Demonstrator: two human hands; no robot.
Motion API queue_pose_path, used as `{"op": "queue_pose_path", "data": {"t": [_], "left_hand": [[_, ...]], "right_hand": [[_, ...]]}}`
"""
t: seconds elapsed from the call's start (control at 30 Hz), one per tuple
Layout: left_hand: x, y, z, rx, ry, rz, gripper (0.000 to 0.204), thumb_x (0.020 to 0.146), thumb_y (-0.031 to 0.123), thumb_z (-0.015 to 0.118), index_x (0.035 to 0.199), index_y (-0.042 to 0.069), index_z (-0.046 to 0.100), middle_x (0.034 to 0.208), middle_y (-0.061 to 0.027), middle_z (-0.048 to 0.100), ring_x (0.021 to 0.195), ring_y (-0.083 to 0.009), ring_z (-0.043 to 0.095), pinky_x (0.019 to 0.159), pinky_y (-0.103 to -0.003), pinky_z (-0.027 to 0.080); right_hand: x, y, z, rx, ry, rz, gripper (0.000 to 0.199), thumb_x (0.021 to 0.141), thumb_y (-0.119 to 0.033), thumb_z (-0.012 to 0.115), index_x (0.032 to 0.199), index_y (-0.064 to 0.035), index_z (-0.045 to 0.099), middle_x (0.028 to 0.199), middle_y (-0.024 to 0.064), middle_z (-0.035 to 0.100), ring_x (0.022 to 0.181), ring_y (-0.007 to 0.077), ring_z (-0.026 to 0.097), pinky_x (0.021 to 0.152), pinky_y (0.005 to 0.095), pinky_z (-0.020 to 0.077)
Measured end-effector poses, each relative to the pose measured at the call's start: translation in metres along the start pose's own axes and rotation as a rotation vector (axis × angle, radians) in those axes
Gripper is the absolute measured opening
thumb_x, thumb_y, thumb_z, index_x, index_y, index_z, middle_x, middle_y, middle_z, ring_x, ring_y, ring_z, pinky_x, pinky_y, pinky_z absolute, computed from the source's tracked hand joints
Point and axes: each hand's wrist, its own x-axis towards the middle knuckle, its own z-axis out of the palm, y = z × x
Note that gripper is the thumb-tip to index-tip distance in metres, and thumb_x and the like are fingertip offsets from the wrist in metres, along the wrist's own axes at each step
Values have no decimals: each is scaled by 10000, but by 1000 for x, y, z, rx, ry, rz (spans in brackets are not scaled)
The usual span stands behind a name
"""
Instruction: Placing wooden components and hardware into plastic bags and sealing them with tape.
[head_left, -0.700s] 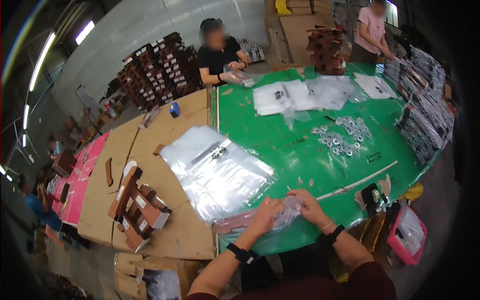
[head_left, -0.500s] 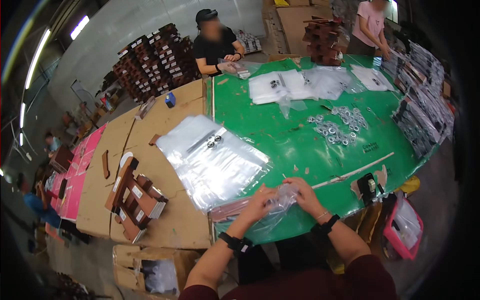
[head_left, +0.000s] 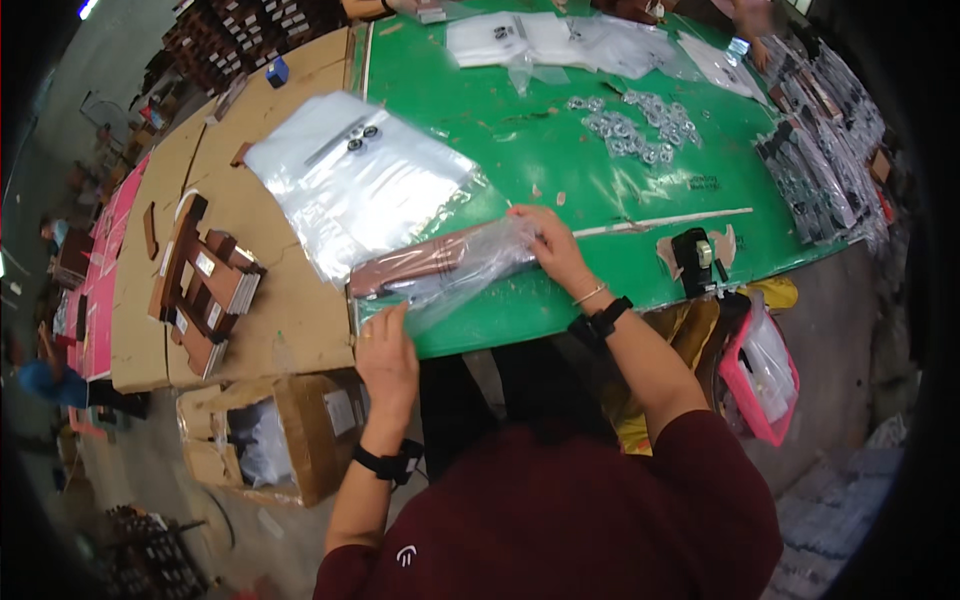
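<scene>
A clear plastic bag (head_left: 470, 282) lies at the near edge of the green table, with brown wooden pieces (head_left: 410, 262) inside its left part. My right hand (head_left: 553, 248) is closed on the bag's right end, where the film is bunched. At the bag's near left edge, my left hand (head_left: 388, 348) has its fingertips pinched on the film. Just beyond lies a stack of flat clear bags (head_left: 365, 190), with two small dark rings on top.
Stacked brown wooden parts (head_left: 205, 285) lie on the cardboard to the left. Metal rings (head_left: 640, 128) are scattered on the green table (head_left: 540, 150). A tape dispenser (head_left: 700, 258) sits at the right edge, above a pink bin (head_left: 760, 380). An open carton (head_left: 265, 440) stands below left.
My hands have moved apart, the left one down and left. The bag between them now lies stretched out, showing the wooden pieces. The view has tilted down.
</scene>
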Motion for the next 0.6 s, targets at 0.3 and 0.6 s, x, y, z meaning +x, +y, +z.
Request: {"op": "queue_pose_path", "data": {"t": [0.3, 0.6], "left_hand": [[109, -33, -30, 163, -69, 53, 127, 840, 123, 662, 941, 126, 740, 907, -79, 685, 905, -287, 645, 749, -395, 517], [201, -68, -21, 150, -339, -31, 246, 689, 263, 816, 924, 193, 791, 826, -88, 741, 828, -273, 710, 728, -386, 552]], "right_hand": [[-11, 0, -11, -47, -24, 21, 296, 868, -55, 640, 1162, -38, 668, 1240, 97, 656, 1177, 279, 578, 1007, 373, 458], [-8, -15, -6, -61, 27, 34, 288, 855, -90, 666, 1138, -35, 676, 1201, 104, 671, 1117, 298, 595, 951, 383, 485]]}}
